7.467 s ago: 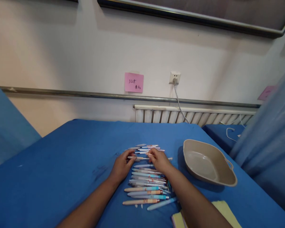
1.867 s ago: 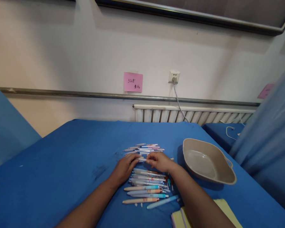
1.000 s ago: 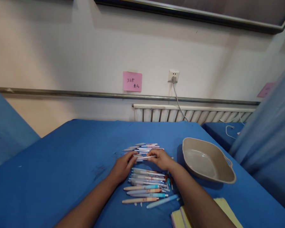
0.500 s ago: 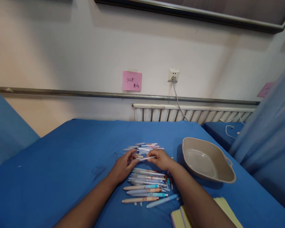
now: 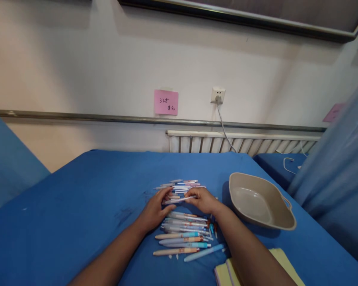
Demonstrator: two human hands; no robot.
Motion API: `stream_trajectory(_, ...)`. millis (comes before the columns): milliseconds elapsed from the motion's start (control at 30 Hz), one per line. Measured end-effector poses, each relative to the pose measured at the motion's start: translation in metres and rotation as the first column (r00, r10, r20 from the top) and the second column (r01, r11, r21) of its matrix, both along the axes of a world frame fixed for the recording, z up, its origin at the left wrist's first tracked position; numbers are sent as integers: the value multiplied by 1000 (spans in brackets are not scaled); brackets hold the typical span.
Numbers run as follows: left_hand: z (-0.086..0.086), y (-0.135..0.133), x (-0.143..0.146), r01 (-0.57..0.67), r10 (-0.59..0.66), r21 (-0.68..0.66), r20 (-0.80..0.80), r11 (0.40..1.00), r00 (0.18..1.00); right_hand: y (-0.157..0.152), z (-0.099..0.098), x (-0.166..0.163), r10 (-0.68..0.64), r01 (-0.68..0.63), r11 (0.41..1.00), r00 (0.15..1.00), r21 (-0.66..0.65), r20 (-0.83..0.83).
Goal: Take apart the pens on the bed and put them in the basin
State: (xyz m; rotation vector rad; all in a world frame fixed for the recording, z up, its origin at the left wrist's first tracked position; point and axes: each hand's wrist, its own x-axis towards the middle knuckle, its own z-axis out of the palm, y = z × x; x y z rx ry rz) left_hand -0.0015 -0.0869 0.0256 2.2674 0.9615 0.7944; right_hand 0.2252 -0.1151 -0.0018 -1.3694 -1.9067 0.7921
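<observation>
In my right hand [image 5: 203, 200], the fingertips pinch the right end of a slim, pale pen [image 5: 180, 200]. My left hand [image 5: 156, 205] is around the pen's left end, its thumb and fingers spread apart. Behind both hands lie several thin white refills and pen parts [image 5: 183, 188], partly hidden by the fingers. Closer to me, several pens with clear barrels [image 5: 186, 224] lie in a pile. In front of those are beige, blue and lilac pens [image 5: 179, 240], and a light blue pen barrel [image 5: 203, 252] rests at a slant.
A beige plastic basin [image 5: 261, 200] stands to the right on the blue cloth-covered table [image 5: 86, 206]. Under my right forearm lies a folded yellow cloth [image 5: 282, 258]. Small orange and teal parts [image 5: 212, 228] lie at the pens' right ends. Blue curtains [image 5: 340, 178] hang at the sides.
My left thumb and fingers have parted from their pinch on the pen, so more of its left end shows. My right hand keeps its hold; the things on the table stay put.
</observation>
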Motion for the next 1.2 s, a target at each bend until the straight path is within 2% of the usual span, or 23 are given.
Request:
stream_trajectory(67, -1, 1, -1, -14, 13, -5, -6, 1000, 1000, 1, 0, 0, -3, 3, 1000, 1000, 2, -25)
stream_trajectory(233, -2, 5, -3, -77, 65, -169, -71, 983, 995, 2, 1, 1, -17, 17, 1000, 1000, 18, -24)
stream_trajectory(400, -2, 5, -2, -42, 36, -74, -79, 996, 996, 3, -2, 12, -35, 35, 999, 999, -12, -27)
stream_trajectory(533, -1, 8, -4, -155, 155, 14, -17, 988, 988, 5, -4, 25, -99, 98, 993, 995, -65, -8)
stream_trajectory(667, 3, 8, -7, -241, 240, 75, 29, 968, 970, 5, -7, 31, -164, 166, 985, 985, -47, 43)
stream_trajectory(800, 5, 6, -7, -276, 272, 71, 55, 959, 961, 5, -6, 32, -252, 254, 967, 957, 7, 144)
stream_trajectory(933, 1, 5, -3, -214, 214, 2, 55, 977, 975, 3, 1, 25, -315, 312, 949, 928, 50, 197)
stream_trajectory(1033, -2, 6, -1, -180, 183, -46, 66, 983, 981, 1, 8, 13, -275, 265, 961, 933, 74, 231)
stream_trajectory(1200, -3, 9, -4, -222, 226, -67, 63, 973, 972, -5, 11, -1, -146, 126, 989, 932, 82, 333)
